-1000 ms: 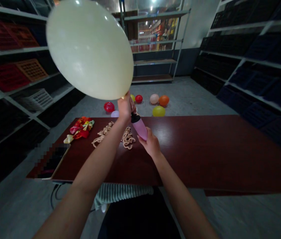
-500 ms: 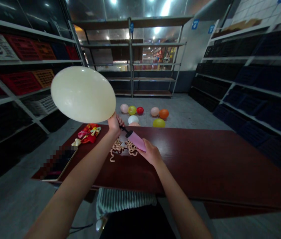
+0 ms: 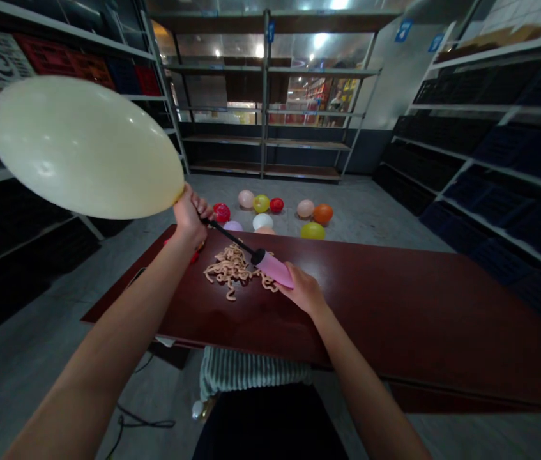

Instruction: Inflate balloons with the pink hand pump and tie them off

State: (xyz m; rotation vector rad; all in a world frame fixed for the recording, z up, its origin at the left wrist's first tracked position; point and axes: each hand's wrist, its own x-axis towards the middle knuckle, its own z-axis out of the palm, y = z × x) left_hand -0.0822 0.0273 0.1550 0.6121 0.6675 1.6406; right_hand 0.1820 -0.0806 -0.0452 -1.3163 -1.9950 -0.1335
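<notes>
My left hand (image 3: 188, 214) is closed around the neck of a large cream balloon (image 3: 83, 147), pinching it onto the black nozzle of a pink hand pump (image 3: 277, 269). The balloon bulges up and to the left of that hand. My right hand (image 3: 304, 292) grips the pink barrel of the pump just above the dark red table (image 3: 395, 300). The pump's thin black rod is drawn out between the two hands. A heap of beige uninflated balloons (image 3: 232, 271) lies on the table under the pump.
Several inflated balloons (image 3: 274, 214) in red, yellow, orange, pink and white lie on the grey floor beyond the table. Metal shelving with crates lines the left, right and back walls. A ribbed green cloth (image 3: 251, 370) hangs below the table's near edge.
The left hand and balloon swung left, away from the pump barrel, and the black rod is now pulled out long. The view tilted up and shifted.
</notes>
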